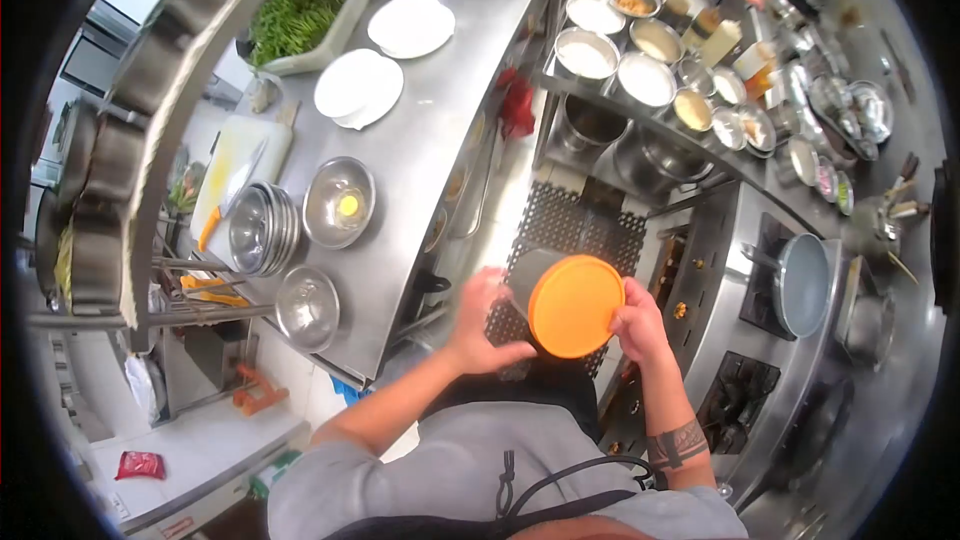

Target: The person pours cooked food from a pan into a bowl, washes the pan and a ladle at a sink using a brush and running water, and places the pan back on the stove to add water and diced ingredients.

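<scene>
In front of my body is a round tub (531, 272) with a flat orange lid (577, 306), tilted so that the lid faces me. The tub's see-through grey side shows only at the upper left of the lid. My right hand (641, 321) grips the lid's right rim, thumb on top and fingers curled behind. On the other side, my left hand (480, 325) is spread, thumb stretched toward the lid and fingers slightly blurred beside the tub. Whether the left fingertips touch the tub is unclear.
A steel counter (440, 80) on the left bears white plates (412, 26), a tub of greens (303, 15), stacked steel bowls (262, 230) and a knife (236, 180) on a cutting board (222, 165). To the right stand a stove with a pan (803, 285) and a shelf of ingredient containers (646, 79).
</scene>
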Demonstrator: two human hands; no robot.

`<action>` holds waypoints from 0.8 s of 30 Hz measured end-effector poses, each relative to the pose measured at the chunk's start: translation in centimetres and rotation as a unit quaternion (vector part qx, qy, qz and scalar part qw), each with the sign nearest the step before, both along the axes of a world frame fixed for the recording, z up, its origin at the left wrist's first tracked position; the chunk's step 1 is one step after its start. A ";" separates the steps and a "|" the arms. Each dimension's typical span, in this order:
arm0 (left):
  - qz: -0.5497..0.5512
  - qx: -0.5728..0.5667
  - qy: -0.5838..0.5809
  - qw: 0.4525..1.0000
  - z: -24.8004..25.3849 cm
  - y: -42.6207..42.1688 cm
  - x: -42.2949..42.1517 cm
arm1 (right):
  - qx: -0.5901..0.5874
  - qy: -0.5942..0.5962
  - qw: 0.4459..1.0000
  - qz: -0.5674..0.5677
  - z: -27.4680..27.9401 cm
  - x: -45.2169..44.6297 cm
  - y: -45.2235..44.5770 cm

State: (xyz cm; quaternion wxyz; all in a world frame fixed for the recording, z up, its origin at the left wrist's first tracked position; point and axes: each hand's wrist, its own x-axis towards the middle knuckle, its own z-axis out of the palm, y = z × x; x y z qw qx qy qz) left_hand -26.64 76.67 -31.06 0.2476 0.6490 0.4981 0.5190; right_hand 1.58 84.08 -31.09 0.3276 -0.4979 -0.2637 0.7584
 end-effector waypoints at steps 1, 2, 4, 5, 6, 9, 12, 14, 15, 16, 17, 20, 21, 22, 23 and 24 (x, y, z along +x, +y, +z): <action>0.015 -0.115 -0.152 0.981 -0.9 -1.0 -0.4 | 0.013 0.038 0.999 -0.010 1.9 -0.3 -1.6; 0.024 -0.235 -0.296 0.926 -1.4 -2.3 -1.0 | 0.020 0.077 0.997 -0.021 3.5 -0.8 -3.7; -0.123 -0.357 -0.501 0.779 -0.2 -4.9 -2.5 | 0.032 0.099 0.994 -0.025 5.5 -1.8 -7.4; -0.244 -0.456 -0.652 0.554 0.2 -5.9 -3.2 | 0.032 0.112 0.992 -0.042 6.3 -2.4 -9.3; -0.255 -0.462 -0.646 0.552 0.2 -6.7 -3.7 | 0.030 0.126 0.990 -0.061 6.9 -3.0 -11.3; -0.341 -0.466 -0.594 0.559 1.5 -9.1 -3.6 | 0.054 -0.017 0.997 -0.055 8.8 -1.6 -17.0; -0.366 -0.409 -0.461 0.697 4.5 -11.5 -2.4 | -0.044 0.126 0.989 -0.068 11.3 -0.3 -23.5; -0.390 -0.399 -0.357 0.750 5.0 -13.2 -0.9 | 0.003 0.033 0.998 -0.061 11.5 -1.0 -27.4; -0.383 -0.429 -0.366 0.731 5.1 -14.1 0.0 | -0.019 -0.050 0.997 -0.049 14.1 -1.8 -28.7; -0.414 -0.445 -0.341 0.717 4.5 -14.8 0.7 | -0.021 -0.075 0.994 -0.072 15.0 -2.0 -29.9; -0.414 -0.455 -0.389 0.686 3.4 -15.3 1.5 | -0.007 -0.104 0.990 -0.095 15.7 -2.2 -31.1; -0.445 -0.464 -0.400 0.653 3.7 -17.6 4.5 | 0.234 -0.370 0.891 -0.125 13.7 -1.5 -35.4; -0.411 -0.533 -0.435 0.597 3.4 -18.5 5.8 | 0.302 -0.462 0.829 -0.089 16.0 -1.9 -36.7; -0.368 -0.598 -0.466 0.538 3.2 -19.8 7.2 | 0.361 -0.547 0.754 -0.043 18.8 -2.4 -38.0; -0.378 -0.612 -0.448 0.531 4.2 -21.2 8.6 | 0.351 -0.556 0.751 -0.059 20.1 -2.0 -39.3; -0.393 -0.618 -0.433 0.525 4.6 -22.1 9.7 | 0.417 -0.583 0.697 0.027 21.0 -1.6 -40.5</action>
